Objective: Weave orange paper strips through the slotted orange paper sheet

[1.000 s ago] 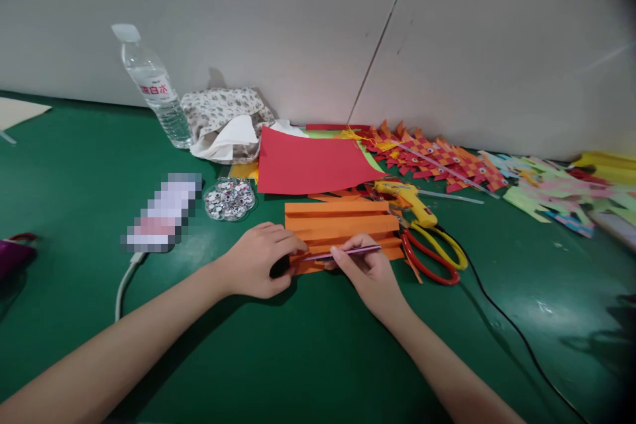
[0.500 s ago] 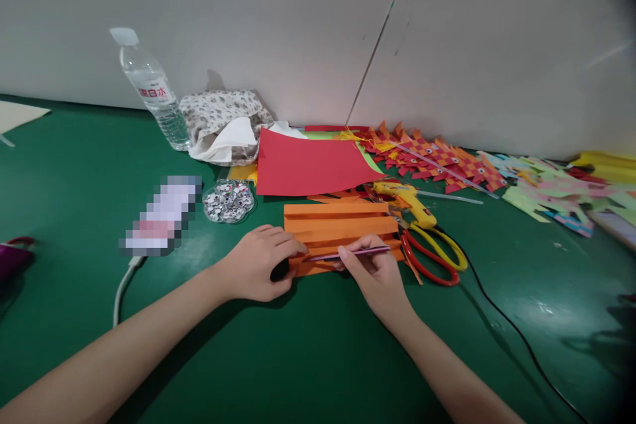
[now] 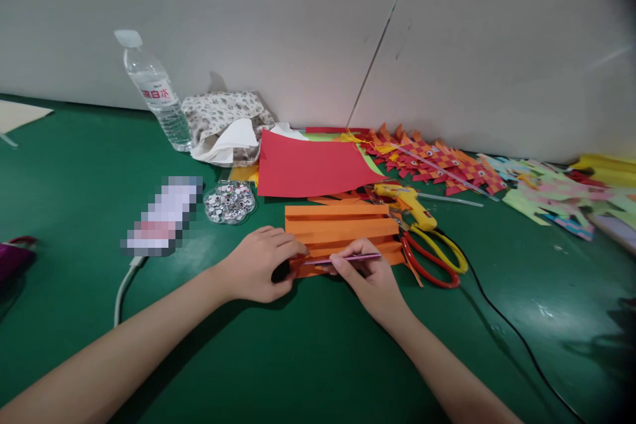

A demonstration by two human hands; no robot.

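A sheet of orange paper with raised pleats across it lies on the green table. My left hand is at its lower left corner, closed with thumb and curled fingertips on the paper's edge. Between the thumb and fingers of my right hand is a slim pink pencil, lying nearly flat along the lowest pleat. Its left end reaches close to my left fingertips. The tip is too small to make out.
Red-and-yellow-handled scissors and a yellow glue gun with a black cord lie right of the paper. Behind are red card, woven paper fish and googly eyes. A water bottle and a phone are left.
My right hand has slid slightly left along the pleat with the pencil. My left hand stays on the paper's corner. The whole view has shifted very little.
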